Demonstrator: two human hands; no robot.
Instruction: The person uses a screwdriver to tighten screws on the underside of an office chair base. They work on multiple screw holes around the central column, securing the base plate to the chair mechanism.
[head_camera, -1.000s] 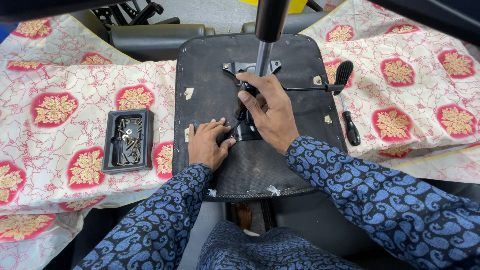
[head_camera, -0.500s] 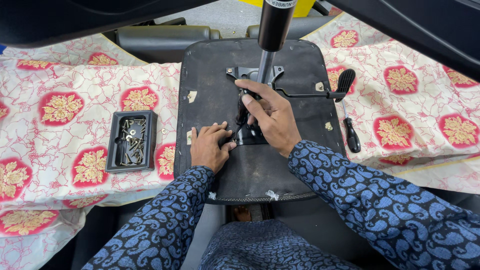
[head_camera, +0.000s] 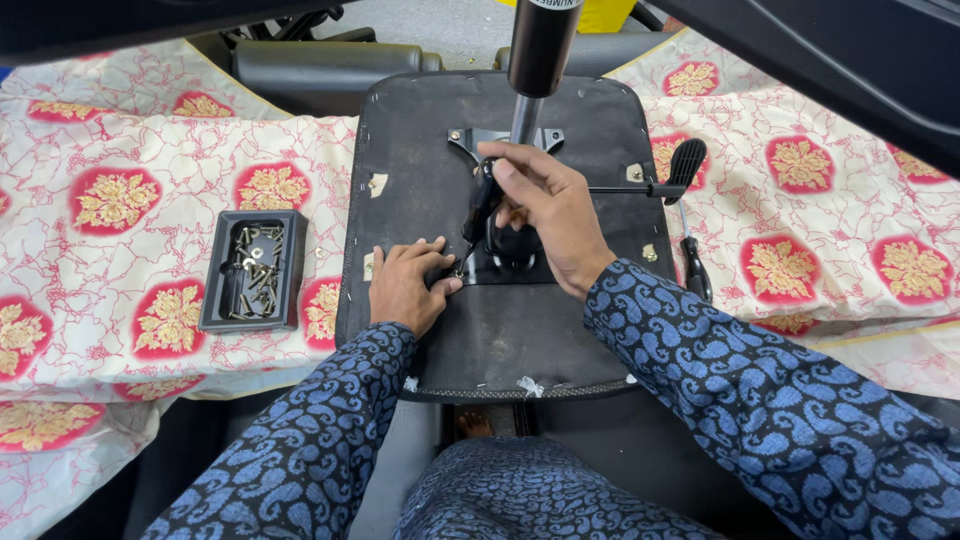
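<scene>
Head cam looks straight down on an upturned office chair seat (head_camera: 500, 330), black underside up, with the gas cylinder (head_camera: 538, 50) sticking up toward the lens. Compared with a second ago not much has shifted: the right hand (head_camera: 545, 215) has slid a touch up the black tool handle (head_camera: 483, 200) and is wrapped closed around it, tip down at the metal mounting plate (head_camera: 505, 140) edge. The left hand (head_camera: 405, 285) stays flat, fingers together, pressing the seat just left of the tool tip, holding nothing. So it looks like the same fastener is being worked, no swap yet. A tray of screws (head_camera: 252, 270) sits well left of the grip, a screwdriver (head_camera: 692, 265) off to the right on the floral cloth (head_camera: 120, 200).
</scene>
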